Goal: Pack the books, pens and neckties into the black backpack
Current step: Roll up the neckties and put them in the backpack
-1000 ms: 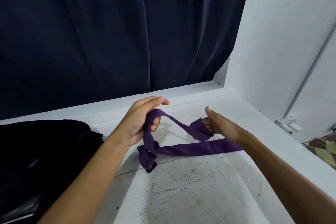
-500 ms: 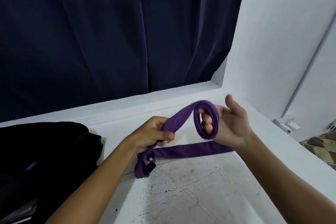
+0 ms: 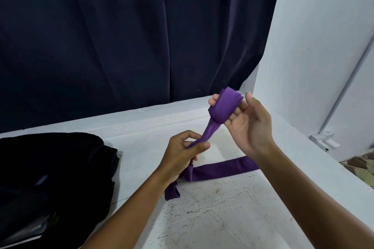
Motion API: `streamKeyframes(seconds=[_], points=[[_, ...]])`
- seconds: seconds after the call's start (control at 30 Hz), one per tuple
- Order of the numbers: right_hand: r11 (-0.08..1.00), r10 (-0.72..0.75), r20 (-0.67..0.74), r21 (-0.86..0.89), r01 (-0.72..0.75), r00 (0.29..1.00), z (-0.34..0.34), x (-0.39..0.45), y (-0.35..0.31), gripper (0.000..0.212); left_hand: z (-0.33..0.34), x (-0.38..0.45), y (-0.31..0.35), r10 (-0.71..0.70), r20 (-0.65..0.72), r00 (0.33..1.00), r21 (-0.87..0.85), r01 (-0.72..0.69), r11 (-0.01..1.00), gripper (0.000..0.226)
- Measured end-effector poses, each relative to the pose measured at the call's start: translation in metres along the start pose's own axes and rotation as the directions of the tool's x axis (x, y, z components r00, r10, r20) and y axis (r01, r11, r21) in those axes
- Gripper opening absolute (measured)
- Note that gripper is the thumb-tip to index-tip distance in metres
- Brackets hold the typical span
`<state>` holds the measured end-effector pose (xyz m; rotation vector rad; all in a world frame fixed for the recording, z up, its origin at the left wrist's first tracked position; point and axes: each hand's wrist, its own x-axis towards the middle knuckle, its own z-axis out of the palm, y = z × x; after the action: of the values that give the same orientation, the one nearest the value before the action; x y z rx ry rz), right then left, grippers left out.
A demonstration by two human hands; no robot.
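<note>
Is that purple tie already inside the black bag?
No, the purple tie is wound round the right hand, pinched by the left hand, outside the black backpack.

Looks like a plain room in a home: dark navy fabric curtain [image 3: 125, 36] w/ folds, white-painted plaster wall [image 3: 315, 32], scuffed white concrete ledge [image 3: 212, 214], white wall conduit pipe [image 3: 344, 91].

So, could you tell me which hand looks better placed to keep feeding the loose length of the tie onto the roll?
Left, probably. The left hand already pinches the tie just below the coil wound round the right hand's fingers.
</note>
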<state>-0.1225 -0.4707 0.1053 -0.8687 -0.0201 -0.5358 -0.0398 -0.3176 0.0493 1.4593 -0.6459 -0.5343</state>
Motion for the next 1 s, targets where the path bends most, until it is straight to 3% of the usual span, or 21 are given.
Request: streamKeyframes(seconds=[0.17,0.43,0.7,0.83,1.0], points=[[0.998,-0.06,0.017,-0.034,0.06,0.998,0.007,0.002,-0.01,0.049,-0.007,-0.004,0.001,0.068,0.049,0.996,0.018,-0.069,0.997,0.039],[0.993,-0.085,-0.028,-0.087,0.082,0.996,0.015,0.001,-0.019,0.054,-0.016,0.005,0.008,0.146,0.041,0.988,0.107,-0.149,0.983,0.018],[0.995,0.012,-0.077,0.095,-0.005,0.997,0.003,0.004,-0.031,0.057,-0.019,0.002,0.017,-0.007,0.028,1.0,-0.115,0.01,0.993,0.015],[0.998,-0.034,-0.126,0.049,0.04,0.991,-0.006,0.009,-0.024,0.064,-0.016,-0.001,0.017,-0.047,0.135,0.99,-0.095,0.06,0.994,0.011],[0.985,-0.171,-0.212,-0.046,0.165,0.962,-0.019,0.018,-0.028,0.067,-0.031,-0.001,0.011,-0.096,0.315,0.944,-0.071,0.124,0.99,0.024]])
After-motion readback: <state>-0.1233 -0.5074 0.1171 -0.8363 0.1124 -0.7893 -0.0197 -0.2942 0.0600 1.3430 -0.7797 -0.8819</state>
